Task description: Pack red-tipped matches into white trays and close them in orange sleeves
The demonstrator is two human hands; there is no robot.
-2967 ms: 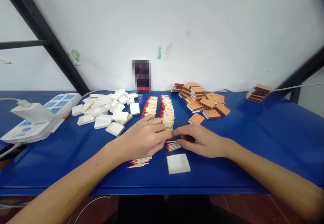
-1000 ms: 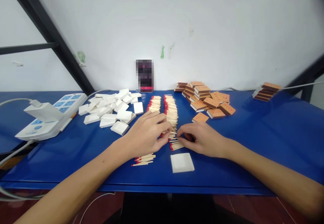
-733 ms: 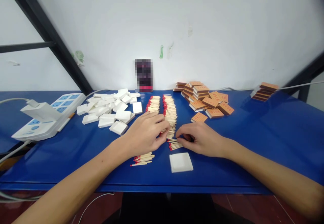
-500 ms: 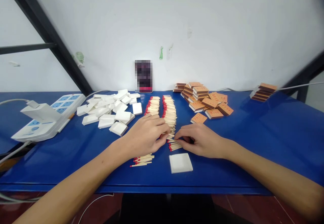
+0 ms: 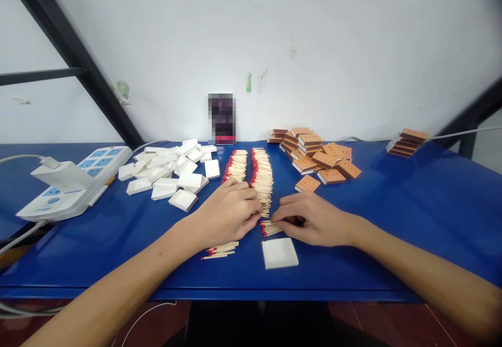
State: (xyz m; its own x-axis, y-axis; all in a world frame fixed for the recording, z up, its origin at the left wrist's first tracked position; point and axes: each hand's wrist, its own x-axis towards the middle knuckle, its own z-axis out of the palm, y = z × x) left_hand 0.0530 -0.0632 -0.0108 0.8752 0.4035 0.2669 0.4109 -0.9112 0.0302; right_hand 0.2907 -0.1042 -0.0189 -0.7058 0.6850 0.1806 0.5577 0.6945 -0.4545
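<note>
My left hand (image 5: 233,208) is closed, its thumb and fingertips pinched together at the near end of the right-hand row of red-tipped matches (image 5: 262,177). Whatever lies between those fingertips is hidden. To its right, my right hand (image 5: 311,219) has thumb and forefinger closed on the plain ends of a small bunch of matches (image 5: 269,229) lying on the table. Just below this bunch sits a white matchbox tray (image 5: 280,253). Several loose matches (image 5: 220,250) lie under my left wrist, and a second row of matches (image 5: 237,165) runs behind my left hand.
White matchbox trays (image 5: 164,172) are heaped at the left, beside a power strip (image 5: 74,185) with a plugged-in adapter. Orange matchboxes (image 5: 319,156) are piled at the right, with another stack (image 5: 408,143) farther right. A blurred-out phone-like panel (image 5: 222,118) leans against the wall.
The small bunch has become more compact, and a gap now separates it from the row's near end. Both hands have barely shifted.
</note>
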